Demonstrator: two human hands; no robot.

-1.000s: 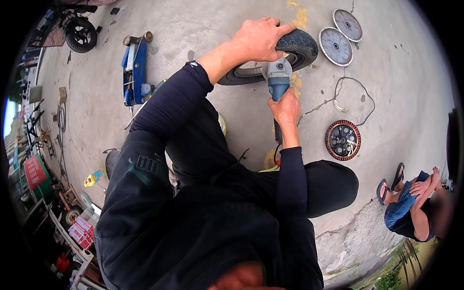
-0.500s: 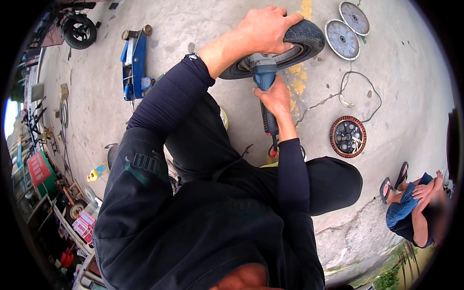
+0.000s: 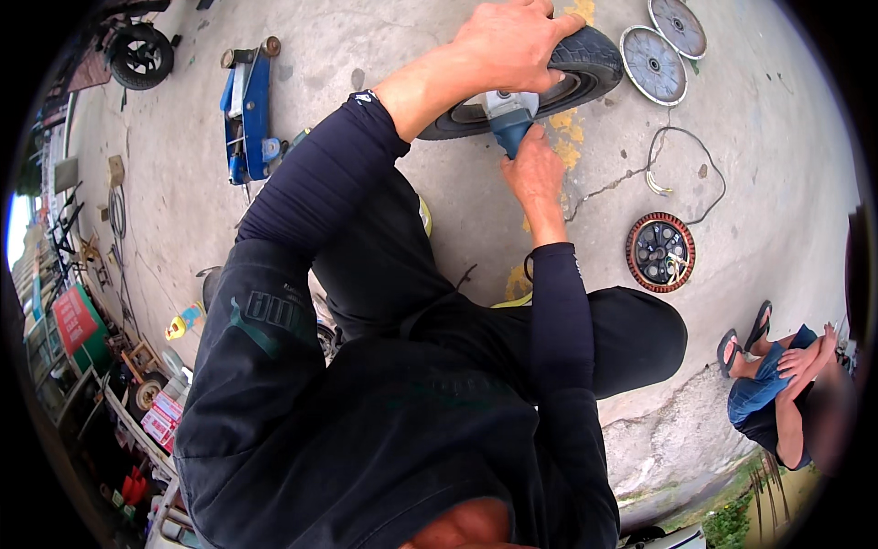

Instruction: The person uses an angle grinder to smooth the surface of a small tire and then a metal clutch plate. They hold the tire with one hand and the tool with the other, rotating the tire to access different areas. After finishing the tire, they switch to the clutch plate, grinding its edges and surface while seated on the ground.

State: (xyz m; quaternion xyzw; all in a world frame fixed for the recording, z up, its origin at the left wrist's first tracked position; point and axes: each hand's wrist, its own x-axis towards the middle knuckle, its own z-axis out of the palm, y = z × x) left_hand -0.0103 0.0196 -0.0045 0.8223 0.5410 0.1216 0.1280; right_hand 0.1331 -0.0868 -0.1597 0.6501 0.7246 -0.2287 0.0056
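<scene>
A black wheel with a rubber tyre [image 3: 599, 59] stands tilted on the concrete at the top centre. Across its upper rim my left hand [image 3: 512, 46] is closed, thumb over the tyre and fingers along its edge. Below it, my right hand [image 3: 537, 178] grips a blue-grey angle grinder [image 3: 512, 131]. The grinder's metal head reaches into the wheel's open middle, against or close to the inner rim; its disc is hidden. Most of the grinder's rear handle is out of sight behind my right hand and forearm.
A blue floor jack [image 3: 251, 114] lies to the left. On the right are two round metal covers [image 3: 654, 66], a copper-wound motor stator [image 3: 660, 252] and a loose cable [image 3: 720, 174]. A person in sandals [image 3: 777, 393] sits at the lower right. Cluttered shelving [image 3: 110, 393] lines the left edge.
My right hand has tilted the grinder, its head swinging further left and its rear end dropping from sight. My left hand keeps its hold on the tyre.
</scene>
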